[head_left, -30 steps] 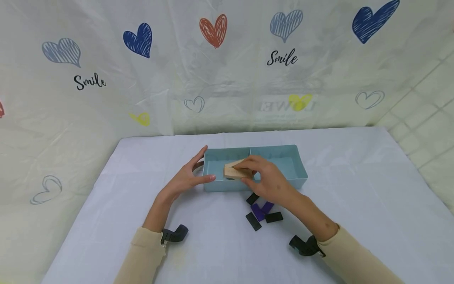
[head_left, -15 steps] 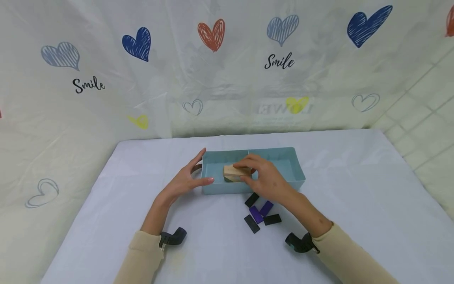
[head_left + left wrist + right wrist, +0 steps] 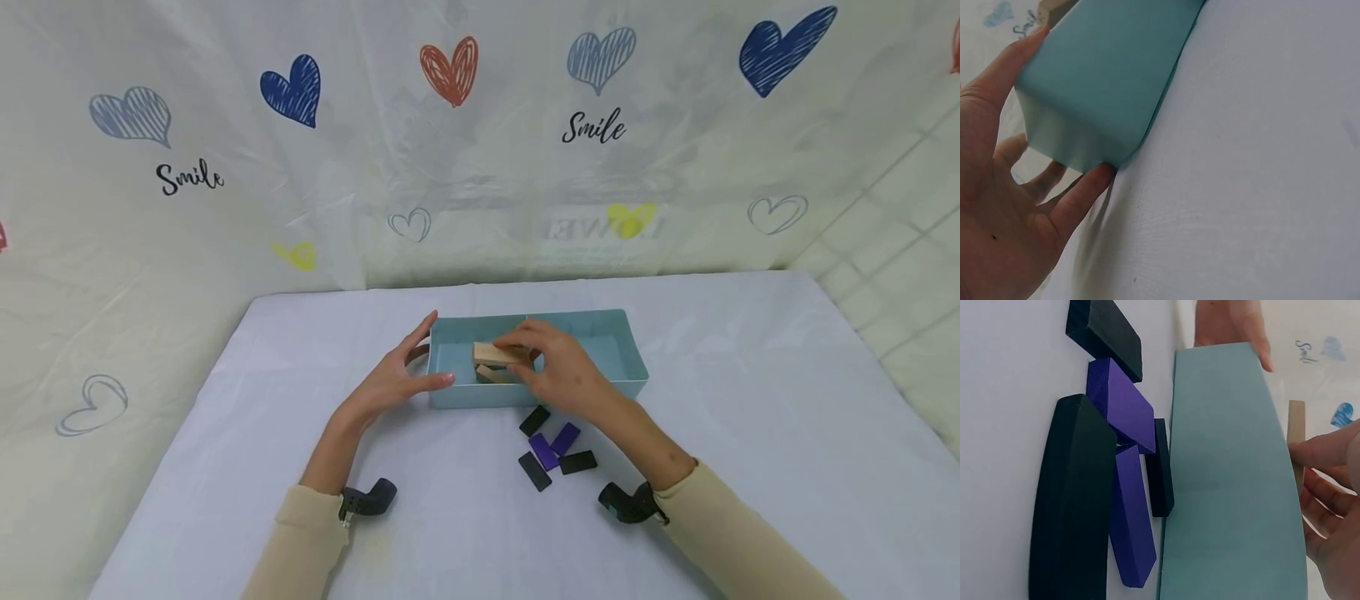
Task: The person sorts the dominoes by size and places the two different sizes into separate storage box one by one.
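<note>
A light blue two-compartment tray (image 3: 622, 385) (image 3: 1110, 81) (image 3: 1229, 487) stands mid-table. My left hand (image 3: 397, 377) (image 3: 1004, 206) rests against its left end, fingers straight along the wall and thumb at the front corner. My right hand (image 3: 558, 371) reaches over the front wall and pinches a pale wooden block (image 3: 491, 353) (image 3: 1296, 434) above the left compartment. A second wooden block (image 3: 489, 375) lies under it in the tray. Several black and purple tiles (image 3: 553, 446) (image 3: 1119, 487) lie on the cloth just in front of the tray.
The table has a white cloth (image 3: 750, 433) and a heart-printed curtain (image 3: 450, 150) hangs behind it. A tiled wall (image 3: 900, 242) stands at the right. The tray's right compartment (image 3: 600, 350) looks bare.
My right hand has shifted the wooden block slightly farther back over the left compartment, now lying flatter. The left hand has stayed at the tray's end.
</note>
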Action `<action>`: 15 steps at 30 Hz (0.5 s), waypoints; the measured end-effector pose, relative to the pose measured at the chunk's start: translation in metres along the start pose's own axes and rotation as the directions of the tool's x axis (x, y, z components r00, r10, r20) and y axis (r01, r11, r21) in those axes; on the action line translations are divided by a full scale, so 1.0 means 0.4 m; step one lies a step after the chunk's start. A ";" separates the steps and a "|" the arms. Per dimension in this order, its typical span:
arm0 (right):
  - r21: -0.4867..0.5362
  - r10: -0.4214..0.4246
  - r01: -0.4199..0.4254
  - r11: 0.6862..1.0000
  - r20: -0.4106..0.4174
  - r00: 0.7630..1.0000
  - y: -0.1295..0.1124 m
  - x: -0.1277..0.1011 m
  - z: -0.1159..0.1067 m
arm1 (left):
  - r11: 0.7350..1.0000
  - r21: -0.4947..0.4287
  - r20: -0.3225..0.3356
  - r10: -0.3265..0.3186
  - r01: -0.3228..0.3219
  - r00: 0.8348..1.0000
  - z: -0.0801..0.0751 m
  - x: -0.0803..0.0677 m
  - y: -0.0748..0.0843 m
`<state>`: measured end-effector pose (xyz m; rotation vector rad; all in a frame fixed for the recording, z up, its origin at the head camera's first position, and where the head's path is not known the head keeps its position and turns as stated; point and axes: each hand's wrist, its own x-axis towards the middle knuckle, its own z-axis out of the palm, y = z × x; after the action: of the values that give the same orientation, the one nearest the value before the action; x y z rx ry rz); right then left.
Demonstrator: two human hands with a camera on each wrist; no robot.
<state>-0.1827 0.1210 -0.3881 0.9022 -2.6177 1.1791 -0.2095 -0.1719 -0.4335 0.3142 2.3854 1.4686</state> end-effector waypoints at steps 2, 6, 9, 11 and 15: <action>-0.006 0.004 -0.004 1.000 -0.003 1.000 0.003 0.003 0.003 | 1.000 -0.001 0.000 -0.001 0.001 1.000 0.000 -0.001 0.001; -0.023 0.006 -0.006 1.000 -0.015 1.000 0.009 0.008 0.009 | 1.000 0.003 0.000 0.001 -0.001 1.000 -0.001 -0.001 0.003; -0.035 0.006 -0.007 0.999 -0.032 0.999 0.013 0.012 0.011 | 1.000 0.007 0.000 0.000 0.000 1.000 -0.002 0.000 0.004; -0.033 0.009 -0.010 0.999 -0.042 0.999 0.015 0.015 0.011 | 1.000 0.006 0.001 0.000 0.000 1.000 -0.002 0.000 0.005; -0.022 0.023 -0.025 0.999 -0.053 0.998 0.016 0.013 0.008 | 1.000 0.001 0.001 0.004 -0.004 1.000 -0.002 0.001 0.004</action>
<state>-0.1901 0.1194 -0.3926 0.8263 -2.6021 1.1598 -0.2101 -0.1719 -0.4318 0.3195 2.3862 1.4692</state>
